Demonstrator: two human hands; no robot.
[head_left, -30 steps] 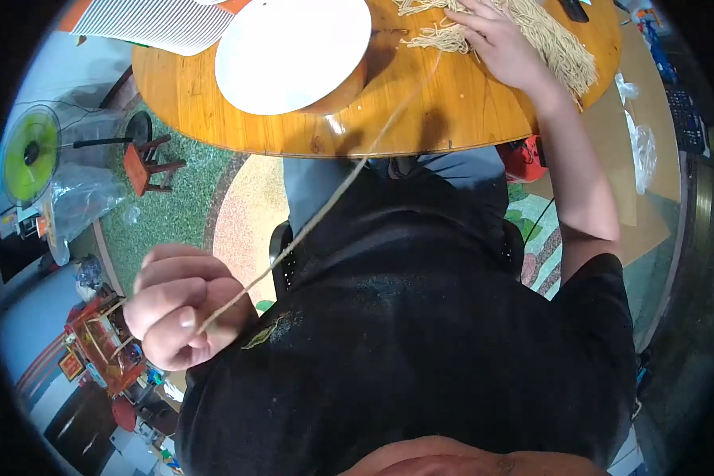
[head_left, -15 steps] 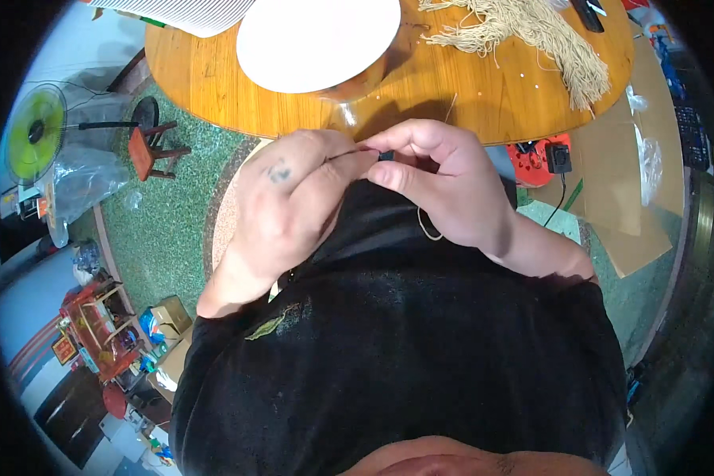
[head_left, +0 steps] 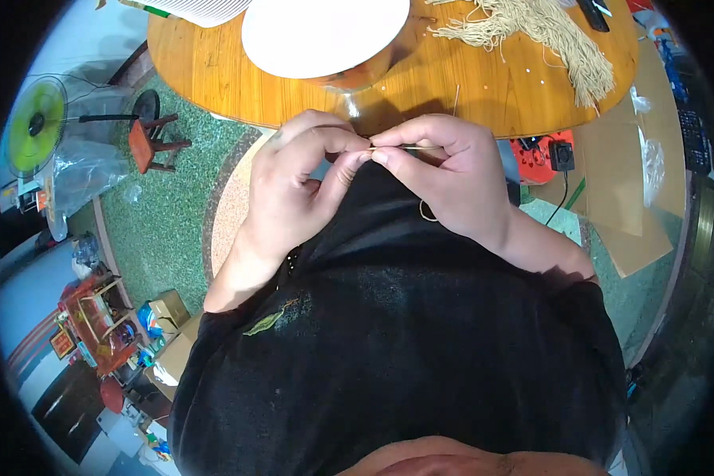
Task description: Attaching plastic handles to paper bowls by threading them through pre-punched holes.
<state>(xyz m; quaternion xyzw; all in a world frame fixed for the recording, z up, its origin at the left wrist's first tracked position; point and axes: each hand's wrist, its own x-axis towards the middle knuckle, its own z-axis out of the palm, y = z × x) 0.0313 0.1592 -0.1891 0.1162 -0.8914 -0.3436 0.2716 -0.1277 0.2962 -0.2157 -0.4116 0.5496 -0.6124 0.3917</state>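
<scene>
Both hands meet above my lap, just short of the table's near edge. My left hand [head_left: 297, 178] pinches the end of a thin beige cord [head_left: 412, 146] between thumb and forefinger. Right beside it, my right hand [head_left: 452, 163] grips the same cord with thumb and fingers, the fingertips nearly touching. A loose loop of cord hangs below the right palm, and a strand stands up behind the right knuckles. Whether anything small sits between the fingertips is hidden.
On the wooden table [head_left: 285, 99] stand a round white-topped container [head_left: 325, 36] and a bundle of beige cords [head_left: 563, 55], with small white bits scattered near it. A red stool [head_left: 151, 147] and a green fan [head_left: 36, 125] are at left; cardboard [head_left: 623, 198] lies at right.
My left hand has turned and drawn back slightly, so its thumb now shows. A small dark piece seen between the fingers is no longer visible; the cord now shows there.
</scene>
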